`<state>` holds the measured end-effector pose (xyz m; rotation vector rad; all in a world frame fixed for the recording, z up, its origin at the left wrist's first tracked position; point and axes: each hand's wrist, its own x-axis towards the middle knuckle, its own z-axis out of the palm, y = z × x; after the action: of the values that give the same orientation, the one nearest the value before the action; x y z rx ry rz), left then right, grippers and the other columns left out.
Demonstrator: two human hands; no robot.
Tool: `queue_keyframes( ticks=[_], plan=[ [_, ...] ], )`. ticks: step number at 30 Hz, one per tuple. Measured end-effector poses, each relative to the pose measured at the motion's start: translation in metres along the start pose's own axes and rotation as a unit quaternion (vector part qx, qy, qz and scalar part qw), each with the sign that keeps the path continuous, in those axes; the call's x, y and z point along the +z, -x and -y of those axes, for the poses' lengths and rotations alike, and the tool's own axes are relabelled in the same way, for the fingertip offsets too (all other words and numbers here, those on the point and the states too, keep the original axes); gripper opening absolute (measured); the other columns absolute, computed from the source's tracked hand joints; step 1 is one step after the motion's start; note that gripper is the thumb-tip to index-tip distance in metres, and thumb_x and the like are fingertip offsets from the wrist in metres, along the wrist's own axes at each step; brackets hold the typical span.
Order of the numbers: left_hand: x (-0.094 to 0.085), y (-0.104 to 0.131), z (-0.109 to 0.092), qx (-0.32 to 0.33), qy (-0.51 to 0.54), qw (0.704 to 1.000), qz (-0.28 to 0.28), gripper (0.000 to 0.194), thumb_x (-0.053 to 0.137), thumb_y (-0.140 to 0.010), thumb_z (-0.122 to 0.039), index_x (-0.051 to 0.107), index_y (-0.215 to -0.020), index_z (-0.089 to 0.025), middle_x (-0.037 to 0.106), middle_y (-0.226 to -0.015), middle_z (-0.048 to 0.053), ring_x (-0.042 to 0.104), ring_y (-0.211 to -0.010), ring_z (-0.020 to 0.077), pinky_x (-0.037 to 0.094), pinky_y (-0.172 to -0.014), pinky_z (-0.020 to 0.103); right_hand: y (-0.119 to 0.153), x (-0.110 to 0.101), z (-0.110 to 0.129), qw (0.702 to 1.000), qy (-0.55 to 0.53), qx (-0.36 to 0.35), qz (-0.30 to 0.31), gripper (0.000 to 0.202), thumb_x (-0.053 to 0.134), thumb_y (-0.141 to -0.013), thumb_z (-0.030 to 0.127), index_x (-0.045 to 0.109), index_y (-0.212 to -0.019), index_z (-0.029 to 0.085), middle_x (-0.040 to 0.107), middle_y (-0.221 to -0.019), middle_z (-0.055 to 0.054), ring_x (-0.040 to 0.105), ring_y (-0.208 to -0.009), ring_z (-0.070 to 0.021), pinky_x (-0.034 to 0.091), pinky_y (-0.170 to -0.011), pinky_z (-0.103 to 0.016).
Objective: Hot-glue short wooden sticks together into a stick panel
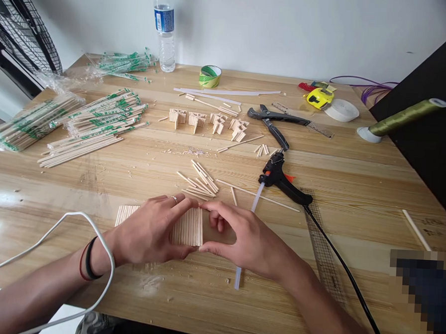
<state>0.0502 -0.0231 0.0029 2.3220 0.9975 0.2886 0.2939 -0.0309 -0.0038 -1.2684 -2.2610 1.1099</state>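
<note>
A flat panel of wooden sticks [187, 227] laid side by side rests on the table near its front edge. Across it lies my left hand [154, 228], thumb along the near edge and fingers at the far edge, covering the panel's middle. My right hand [234, 232] pinches the panel's right end stick between thumb and index finger, one at each tip. Just beyond the hands is a loose pile of cut sticks [202, 181]. To the right a black glue gun [282, 177] lies on its side, a translucent glue stick [258, 196] extending from its back.
Small stick assemblies [196, 120], cutters [274, 121], green tape [210, 76] and a water bottle [164, 39] stand farther back. Bagged sticks [34, 120] lie left. A white cable [106, 250] crosses my left forearm. A ruler [325, 252] and black cord [346, 270] run along the right.
</note>
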Motion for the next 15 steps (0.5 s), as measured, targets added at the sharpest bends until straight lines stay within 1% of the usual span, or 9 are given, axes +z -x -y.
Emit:
queue_keyframes(
  ticks=[6, 15],
  plan=[
    [0.0, -0.0004, 0.0001, 0.001, 0.003, 1.0, 0.0, 0.062, 0.077, -0.088, -0.044, 0.045, -0.137, -0.024, 0.069, -0.125, 0.01, 0.072, -0.106, 0.0324, 0.056, -0.091, 0.047, 0.0002, -0.0003, 0.0004, 1.0, 0.0, 0.003, 0.001, 0.065, 0.091, -0.077, 0.027, 0.06, -0.134, 0.023, 0.066, -0.088, 0.001, 0.066, -0.079, -0.0182, 0.057, -0.074, -0.033],
    [0.0008, -0.0012, 0.0005, 0.006, 0.004, 1.0, -0.003, 0.064, 0.078, -0.087, -0.043, 0.044, -0.138, -0.024, 0.069, -0.127, 0.01, 0.071, -0.107, 0.0317, 0.056, -0.092, 0.046, -0.0009, -0.0005, 0.0005, 1.0, -0.005, 0.009, 0.007, 0.066, 0.091, -0.077, 0.026, 0.061, -0.135, 0.019, 0.065, -0.088, 0.001, 0.065, -0.079, -0.0178, 0.056, -0.074, -0.033]
  ],
)
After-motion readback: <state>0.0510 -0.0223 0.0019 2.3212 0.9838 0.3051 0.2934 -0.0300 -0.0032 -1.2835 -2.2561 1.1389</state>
